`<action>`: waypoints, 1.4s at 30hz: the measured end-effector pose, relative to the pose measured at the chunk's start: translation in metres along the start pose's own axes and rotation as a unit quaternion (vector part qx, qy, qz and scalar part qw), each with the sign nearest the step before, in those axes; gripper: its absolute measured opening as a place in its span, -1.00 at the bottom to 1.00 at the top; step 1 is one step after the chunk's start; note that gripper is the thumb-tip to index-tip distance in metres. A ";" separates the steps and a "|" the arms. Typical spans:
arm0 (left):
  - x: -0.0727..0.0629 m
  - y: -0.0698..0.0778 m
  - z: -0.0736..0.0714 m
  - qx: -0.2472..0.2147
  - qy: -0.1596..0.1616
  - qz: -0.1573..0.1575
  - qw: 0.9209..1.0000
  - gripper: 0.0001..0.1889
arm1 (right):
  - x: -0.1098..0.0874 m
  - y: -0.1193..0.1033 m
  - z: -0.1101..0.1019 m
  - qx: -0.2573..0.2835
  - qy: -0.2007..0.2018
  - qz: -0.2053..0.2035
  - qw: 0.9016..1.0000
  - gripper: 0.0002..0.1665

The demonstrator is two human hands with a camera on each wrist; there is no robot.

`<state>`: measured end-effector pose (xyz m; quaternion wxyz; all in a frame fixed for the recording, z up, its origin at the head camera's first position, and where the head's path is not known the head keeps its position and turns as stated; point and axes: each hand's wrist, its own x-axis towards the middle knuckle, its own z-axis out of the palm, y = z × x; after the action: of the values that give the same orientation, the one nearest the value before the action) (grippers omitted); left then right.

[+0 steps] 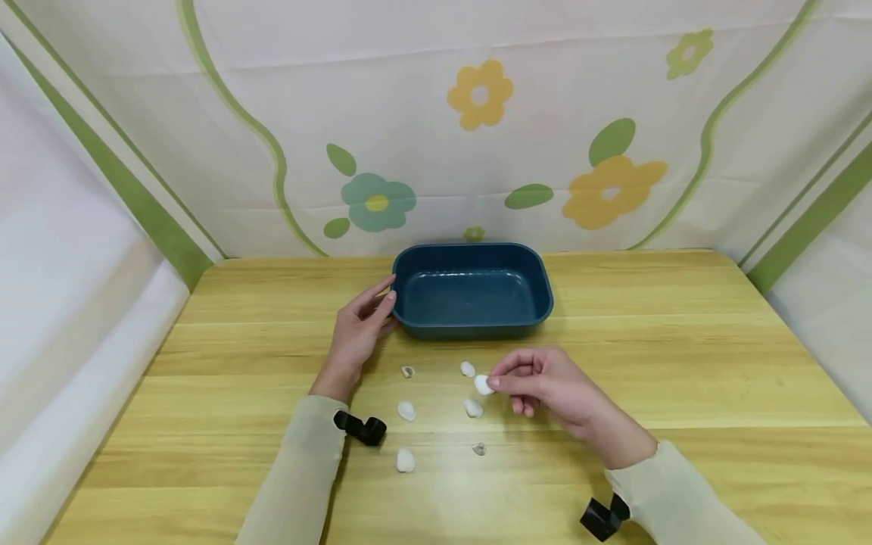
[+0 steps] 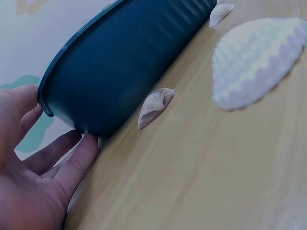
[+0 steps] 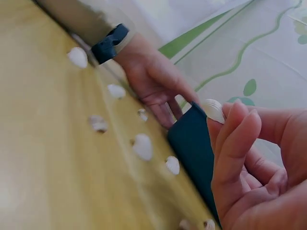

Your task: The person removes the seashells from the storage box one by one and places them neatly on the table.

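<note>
My right hand (image 1: 552, 386) pinches a white seashell (image 1: 483, 385) between thumb and fingertips, just in front of a dark teal plastic basin. In the right wrist view the ribbed back of that shell (image 3: 213, 110) shows at the fingertips. My left hand (image 1: 357, 333) rests against the left end of the basin (image 1: 470, 331), its fairly straight fingers touching the outer wall, near the rim and low by the base. No shells show inside the basin. Several more shells lie on the table in two loose columns, among them a white shell (image 1: 406, 411) and a small brownish shell (image 1: 480, 449).
The wooden table (image 1: 681, 341) runs back to a white curtain (image 1: 422, 106) printed with flowers, close behind the basin. More curtain hangs at both sides. A black wrist mount (image 1: 361, 428) sits on the left sleeve and a black wrist mount (image 1: 605, 517) on the right.
</note>
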<state>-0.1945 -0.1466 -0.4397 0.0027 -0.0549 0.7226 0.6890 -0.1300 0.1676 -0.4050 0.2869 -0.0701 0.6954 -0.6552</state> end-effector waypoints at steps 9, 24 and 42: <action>-0.001 0.001 0.000 0.002 -0.003 -0.003 1.000 -0.58 | -0.017 0.015 -0.009 -0.026 0.016 0.027 0.999 -0.70; 0.000 0.001 -0.004 0.000 -0.002 0.000 1.000 -0.57 | -0.040 0.031 -0.021 -0.057 0.018 0.047 0.997 -0.63; 0.000 -0.001 0.000 -0.006 -0.004 -0.003 1.000 -0.58 | -0.056 0.031 -0.028 -0.191 0.012 0.043 0.981 -0.72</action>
<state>-0.1941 -0.1467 -0.4404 0.0070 -0.0541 0.7183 0.6936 -0.0892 0.2226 -0.4181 0.2879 -0.0858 0.8134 -0.4981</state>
